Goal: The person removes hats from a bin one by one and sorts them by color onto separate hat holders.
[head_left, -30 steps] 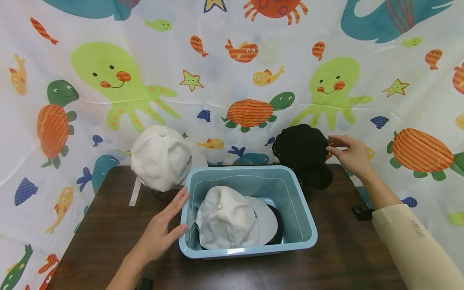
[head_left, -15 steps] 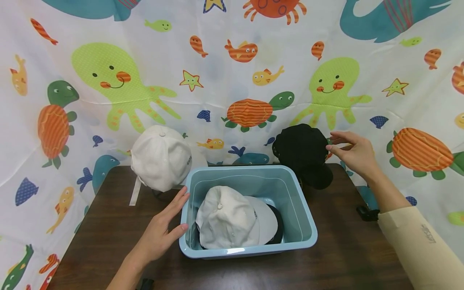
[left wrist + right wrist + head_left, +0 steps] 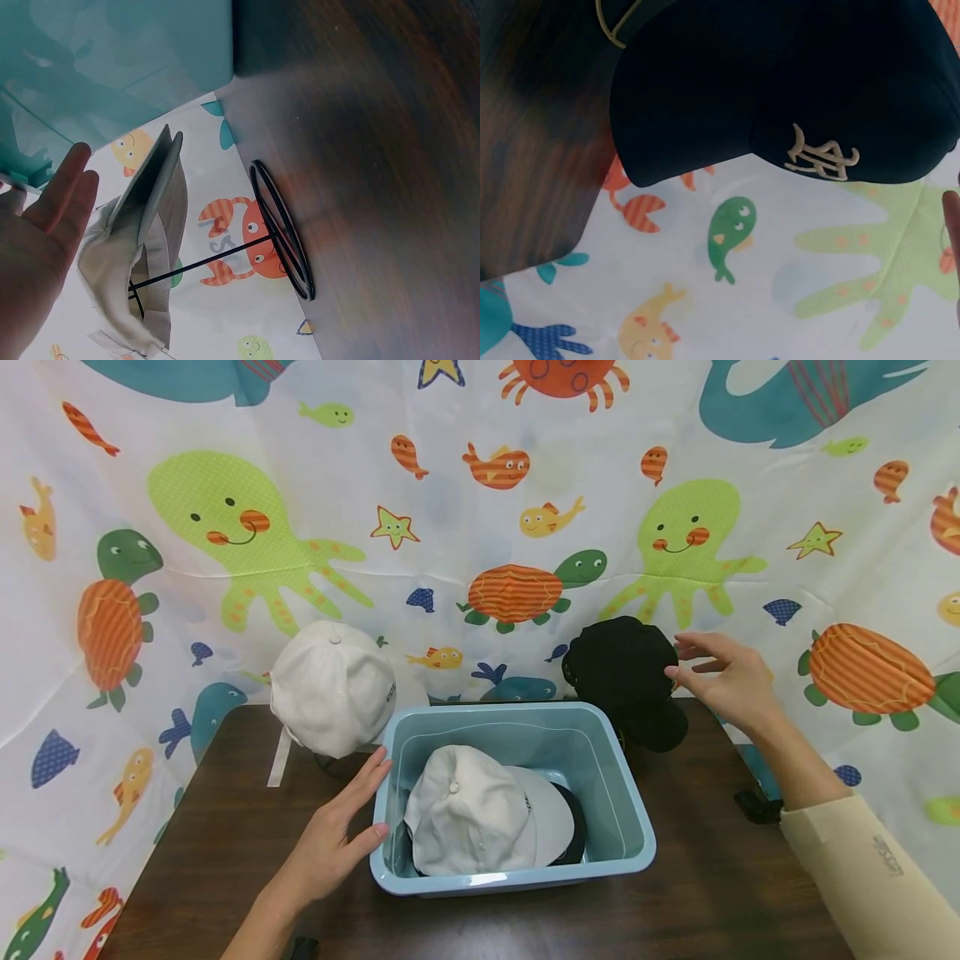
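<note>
A light blue plastic tub (image 3: 643,847) stands mid-table, and my left hand (image 3: 333,835) touches its left rim with extended fingers. Inside lies a white baseball cap (image 3: 468,810), with a black brim (image 3: 577,827) showing from beneath it. Behind the tub on the right, a black baseball cap (image 3: 626,656) is perched on a stand whose gold wire base (image 3: 615,34) shows in the right wrist view. My right hand (image 3: 735,685) is at this cap's right side, fingers loosely bent around nothing. The cap bears a gold embroidered monogram (image 3: 821,152).
At the back left, another white cap (image 3: 330,685) hangs on a black wire stand (image 3: 281,232). A strip of white tape (image 3: 279,758) lies by it on the dark wooden table (image 3: 217,860). A sea-animal printed cloth (image 3: 450,427) hangs close behind the table.
My right hand drew slightly away to the right from the black cap, then came back a little toward it. The left hand, tub and caps stay in place.
</note>
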A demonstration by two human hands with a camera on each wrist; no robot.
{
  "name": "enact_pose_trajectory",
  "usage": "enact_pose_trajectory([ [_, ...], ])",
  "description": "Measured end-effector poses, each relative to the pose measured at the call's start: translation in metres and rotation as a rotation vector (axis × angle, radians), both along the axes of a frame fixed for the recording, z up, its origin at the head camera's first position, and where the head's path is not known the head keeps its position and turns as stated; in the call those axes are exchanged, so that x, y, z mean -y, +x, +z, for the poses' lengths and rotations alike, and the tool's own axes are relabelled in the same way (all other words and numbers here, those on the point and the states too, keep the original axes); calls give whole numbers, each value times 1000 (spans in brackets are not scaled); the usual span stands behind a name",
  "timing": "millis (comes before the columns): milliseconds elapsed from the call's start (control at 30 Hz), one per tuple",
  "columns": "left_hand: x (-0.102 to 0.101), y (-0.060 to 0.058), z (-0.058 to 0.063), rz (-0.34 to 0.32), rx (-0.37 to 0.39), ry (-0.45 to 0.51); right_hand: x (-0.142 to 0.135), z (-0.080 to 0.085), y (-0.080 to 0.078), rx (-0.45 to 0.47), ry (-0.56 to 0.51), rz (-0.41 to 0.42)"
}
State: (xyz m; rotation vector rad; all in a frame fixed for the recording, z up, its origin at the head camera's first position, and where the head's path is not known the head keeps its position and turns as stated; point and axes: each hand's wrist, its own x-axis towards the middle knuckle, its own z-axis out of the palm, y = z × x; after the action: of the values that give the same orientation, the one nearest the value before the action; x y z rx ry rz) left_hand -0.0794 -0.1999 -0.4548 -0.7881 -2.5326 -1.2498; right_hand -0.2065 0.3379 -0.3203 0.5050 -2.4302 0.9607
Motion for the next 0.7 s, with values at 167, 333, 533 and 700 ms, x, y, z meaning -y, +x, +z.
enact_pose_trajectory([
  [167, -1, 0, 0, 7, -5, 12, 6, 1, 5, -45, 65, 59],
  [333, -1, 0, 1, 6, -12, 13, 13, 0, 9, -96, 81, 107],
  [533, -1, 0, 1, 6, -7, 8, 23, -4, 13, -159, 106, 163],
  [700, -1, 0, 0, 9, 1, 3, 30, -6, 16, -204, 148, 216],
])
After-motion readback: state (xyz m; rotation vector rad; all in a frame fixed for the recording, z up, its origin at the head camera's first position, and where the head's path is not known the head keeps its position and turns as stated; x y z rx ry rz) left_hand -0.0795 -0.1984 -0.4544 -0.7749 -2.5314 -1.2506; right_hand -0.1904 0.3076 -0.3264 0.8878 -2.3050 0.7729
